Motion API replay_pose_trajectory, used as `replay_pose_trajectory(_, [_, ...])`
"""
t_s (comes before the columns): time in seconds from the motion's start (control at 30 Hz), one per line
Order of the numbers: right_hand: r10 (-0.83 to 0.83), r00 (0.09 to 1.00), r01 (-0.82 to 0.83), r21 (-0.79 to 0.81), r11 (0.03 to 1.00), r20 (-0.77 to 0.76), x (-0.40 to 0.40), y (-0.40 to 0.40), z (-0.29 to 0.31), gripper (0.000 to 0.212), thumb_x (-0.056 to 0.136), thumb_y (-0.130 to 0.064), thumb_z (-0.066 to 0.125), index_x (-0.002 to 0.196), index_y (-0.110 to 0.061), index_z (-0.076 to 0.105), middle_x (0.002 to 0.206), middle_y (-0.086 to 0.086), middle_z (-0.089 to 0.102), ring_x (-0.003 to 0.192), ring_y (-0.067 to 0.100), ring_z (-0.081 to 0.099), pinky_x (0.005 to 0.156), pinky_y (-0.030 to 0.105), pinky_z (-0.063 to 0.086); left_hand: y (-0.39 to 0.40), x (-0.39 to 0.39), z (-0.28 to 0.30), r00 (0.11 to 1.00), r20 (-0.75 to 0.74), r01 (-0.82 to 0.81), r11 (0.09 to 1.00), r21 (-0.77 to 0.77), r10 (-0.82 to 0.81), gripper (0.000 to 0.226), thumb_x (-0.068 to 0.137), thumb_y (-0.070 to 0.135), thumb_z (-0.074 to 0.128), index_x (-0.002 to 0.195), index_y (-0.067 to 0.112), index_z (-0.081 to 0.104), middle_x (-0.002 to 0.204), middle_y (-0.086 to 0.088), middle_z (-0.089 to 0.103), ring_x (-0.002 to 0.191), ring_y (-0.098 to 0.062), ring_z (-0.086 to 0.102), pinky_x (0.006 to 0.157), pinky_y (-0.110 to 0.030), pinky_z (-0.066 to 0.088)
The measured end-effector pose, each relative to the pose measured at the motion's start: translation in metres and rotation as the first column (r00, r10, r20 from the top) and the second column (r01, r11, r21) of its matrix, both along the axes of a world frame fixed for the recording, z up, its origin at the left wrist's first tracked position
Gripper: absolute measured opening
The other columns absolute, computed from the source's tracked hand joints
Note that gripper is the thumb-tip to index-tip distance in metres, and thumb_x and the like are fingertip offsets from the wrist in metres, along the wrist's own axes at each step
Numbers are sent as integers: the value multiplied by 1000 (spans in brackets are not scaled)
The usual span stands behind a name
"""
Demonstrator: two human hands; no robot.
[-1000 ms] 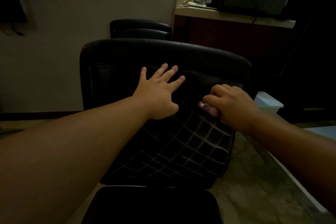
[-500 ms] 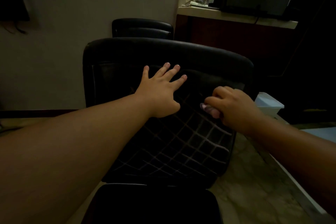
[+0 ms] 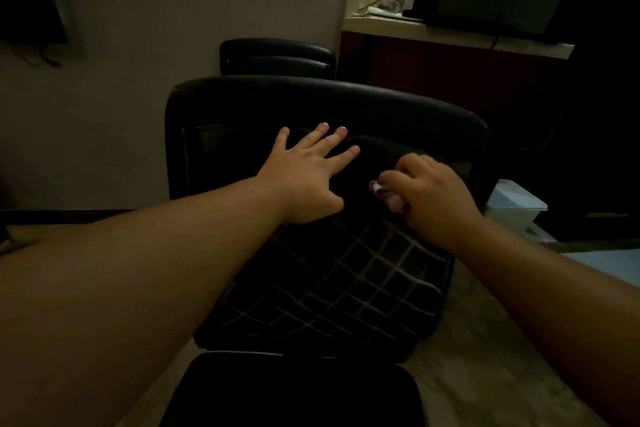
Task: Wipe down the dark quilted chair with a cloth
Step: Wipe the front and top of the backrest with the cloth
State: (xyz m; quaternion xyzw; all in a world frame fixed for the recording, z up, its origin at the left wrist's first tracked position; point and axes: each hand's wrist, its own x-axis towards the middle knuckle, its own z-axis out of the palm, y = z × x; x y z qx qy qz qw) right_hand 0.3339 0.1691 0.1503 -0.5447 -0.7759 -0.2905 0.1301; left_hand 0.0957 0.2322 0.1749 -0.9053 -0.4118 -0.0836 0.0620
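Note:
The dark quilted chair fills the middle of the dim head view, its backrest top arching across and pale stitch lines crossing the padding. My left hand lies flat on the upper backrest with fingers spread, holding nothing. To its right, my right hand is closed around a small pale pinkish cloth, pressed against the quilted padding. Only a bunched end of the cloth shows past my fingers.
A second dark chair stands behind against the wall. A counter with bottles and a dark screen is at the back right. A pale plastic box sits right of the chair. Another dark seat is at the bottom edge.
My right hand with the cloth has shifted slightly left and up along the backrest. My left hand stays flat in nearly the same spot.

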Motion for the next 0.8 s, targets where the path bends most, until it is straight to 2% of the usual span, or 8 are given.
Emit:
replay_pose_trajectory(0.1, [25,993,-12,115,993,-111,-6,8,0,28,93,-29,56,116,-17,67,106,11,58,85,28,55,69,40,48,-2,-9,8,999,24,33,999,-14,-33,90,91,49,57,162,42,2,170,10,-13,155,-10,-16,125,-53,-8])
replay_pose_trajectory(0.2, [60,994,-53,80,995,-90,0,3,-10,31,95,-36,50,116,-20,66,109,7,57,87,26,53,72,38,45,-1,-27,19,999,18,38,999,-1,-37,89,93,47,58,163,38,3,171,8,-11,156,-12,-12,127,-44,-2])
replay_pose_trajectory(0.33, [84,994,-75,-108,991,76,3,-7,-8,34,90,-38,47,117,-27,65,110,3,56,90,22,53,73,36,45,5,-60,21,996,-83,-36,998,48,40,90,93,47,57,162,40,-1,170,8,-16,156,-17,-19,125,-59,-3])
replay_pose_trajectory(0.4, [82,994,-76,-80,994,67,-4,-1,1,30,91,-35,52,116,-25,65,108,5,56,90,24,54,73,36,45,6,-71,20,993,-107,-55,998,11,56,93,93,44,58,162,42,-4,169,11,-20,155,-16,-22,123,-64,-3])
replay_pose_trajectory(0.53, [47,992,-36,96,995,-117,-18,14,7,28,92,-25,64,118,-17,66,107,11,57,88,29,54,71,44,50,8,-76,16,990,-134,-46,999,-30,42,97,92,41,58,160,43,-11,166,13,-28,153,-15,-26,121,-67,-5])
replay_pose_trajectory(0.6, [51,991,-37,115,993,-124,-21,15,0,27,89,-22,67,116,-16,67,106,11,57,87,29,54,71,43,49,8,-76,15,990,-139,-44,998,-39,38,98,92,42,58,160,42,-13,165,12,-30,153,-16,-28,121,-67,-6])
replay_pose_trajectory(0.7, [97,995,-97,-7,995,-12,-16,6,-8,30,88,-29,58,116,-23,65,108,5,56,88,25,52,73,39,46,8,-75,13,990,-138,-37,998,-41,31,98,93,43,57,160,42,-14,165,12,-30,152,-16,-29,121,-66,-7])
replay_pose_trajectory(0.8, [86,992,-76,-111,991,88,-14,1,-5,35,86,-36,51,117,-28,64,108,2,55,89,22,52,72,36,44,9,-76,12,990,-136,-36,998,-43,30,97,93,45,56,160,42,-14,165,12,-30,152,-16,-29,121,-66,-7])
